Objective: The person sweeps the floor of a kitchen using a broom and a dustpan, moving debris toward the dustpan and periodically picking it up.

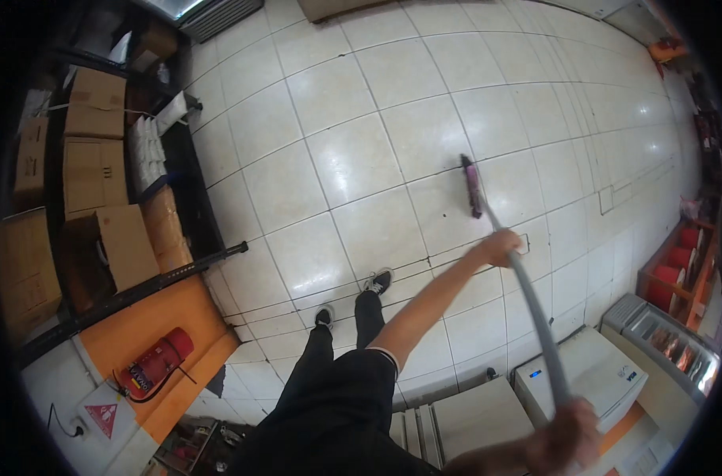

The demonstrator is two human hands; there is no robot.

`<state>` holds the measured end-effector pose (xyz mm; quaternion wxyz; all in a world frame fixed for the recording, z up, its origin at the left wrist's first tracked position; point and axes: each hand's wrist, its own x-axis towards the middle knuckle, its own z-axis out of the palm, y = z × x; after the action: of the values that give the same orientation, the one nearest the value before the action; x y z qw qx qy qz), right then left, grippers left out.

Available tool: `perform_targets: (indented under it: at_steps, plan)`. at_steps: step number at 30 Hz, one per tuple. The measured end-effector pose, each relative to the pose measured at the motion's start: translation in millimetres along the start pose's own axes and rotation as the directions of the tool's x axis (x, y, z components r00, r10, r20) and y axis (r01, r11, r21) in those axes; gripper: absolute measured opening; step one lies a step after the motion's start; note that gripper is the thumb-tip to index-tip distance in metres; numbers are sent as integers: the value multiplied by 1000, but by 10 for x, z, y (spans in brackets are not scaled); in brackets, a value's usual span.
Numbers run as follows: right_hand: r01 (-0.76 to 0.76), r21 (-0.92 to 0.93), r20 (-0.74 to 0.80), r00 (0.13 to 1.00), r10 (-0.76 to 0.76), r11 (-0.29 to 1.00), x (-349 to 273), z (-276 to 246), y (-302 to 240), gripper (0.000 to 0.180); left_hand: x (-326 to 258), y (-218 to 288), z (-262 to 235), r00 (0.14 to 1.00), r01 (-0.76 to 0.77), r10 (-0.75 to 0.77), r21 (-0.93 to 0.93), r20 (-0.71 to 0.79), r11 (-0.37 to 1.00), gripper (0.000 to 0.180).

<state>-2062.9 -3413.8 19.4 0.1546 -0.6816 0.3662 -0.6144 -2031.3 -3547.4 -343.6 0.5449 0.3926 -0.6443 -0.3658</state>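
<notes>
Broom (pixel 528 301): long grey pole, purple head (pixel 473 186) on the tiled floor (pixel 353 159), ahead of the shoes (pixel 353 297).
Left hand (pixel 497 247): fingers clenched round the pole, mid-length, above the head.
Right hand (pixel 567 440): fingers grasping the pole's top end.
Handling: likely light, stiff, smooth; best held at two spread points on the pole.
Left of the shoes: fire extinguisher (pixel 156 363), cardboard boxes (pixel 95 170) on shelving.

I see a broom (pixel 472 184) with purple bristles and a grey handle over a cream tiled floor (pixel 353 151) gridded with dark grout. A red fire extinguisher (pixel 156 362) lies against an orange wall panel (pixel 151 317). Cardboard boxes (pixel 91 151) are plain brown; my trousers (pixel 337 397) are black.
</notes>
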Motion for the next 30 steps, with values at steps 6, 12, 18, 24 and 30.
perform_targets:
  at_steps: [6, 12, 18, 24, 30]
  plan:
    - [-149, 553, 47, 988, 148, 820, 879, -264, -425, 32, -40, 725, -944, 966, 214, -237, 198, 101, 957, 17]
    - [-623, 430, 234, 776, 586, 653, 210, 1439, 34, 28, -1659, 109, -3576, 875, 467, -478, 406, -81, 785, 21]
    - [-743, 275, 334, 669, 664, 610, -336, 3602, -331, 42, -2882, -732, -5251, 709, 701, -547, 360, -446, 615, 22]
    - [-522, 59, 95, 851, 516, 851, 480, 3596, -631, 38, -944, -883, -3418, 890, 397, -360, 88, -280, 914, 23]
    - [-268, -167, 221, 928, 301, 949, 450, 3797, -847, 37, -51, -784, -3361, 967, 244, -234, -105, 99, 964, 22]
